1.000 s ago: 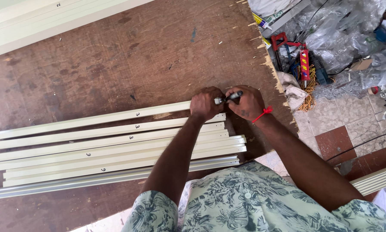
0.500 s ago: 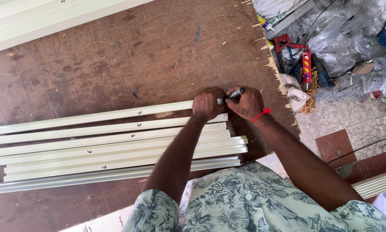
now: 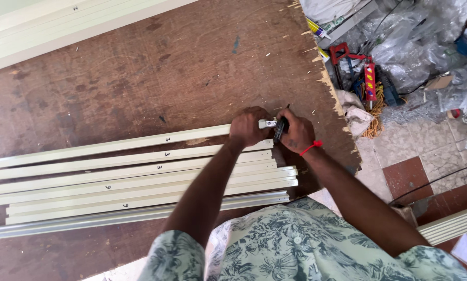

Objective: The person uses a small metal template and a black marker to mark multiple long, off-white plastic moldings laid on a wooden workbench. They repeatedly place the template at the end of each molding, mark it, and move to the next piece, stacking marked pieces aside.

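Several long cream metal profiles (image 3: 139,177) lie side by side on a worn brown board (image 3: 155,73). My left hand (image 3: 248,127) is closed over the right end of the farthest profile (image 3: 113,145), where a small white corner piece (image 3: 267,124) sticks out. My right hand (image 3: 297,132), with a red band at the wrist, grips a dark marker-like tool (image 3: 280,128) pressed against that end. The two hands touch each other.
More cream profiles (image 3: 61,31) lie along the board's far edge. Off the right edge, on the tiled floor, sit a red caulking gun (image 3: 368,78), tools, cables, plastic sheeting (image 3: 420,36) and a rag (image 3: 354,112). Another profile (image 3: 452,224) lies at lower right.
My hands stay at the end of the farthest profile. The dark tool in my right hand has tipped from pointing up-right to nearly upright against the end piece.
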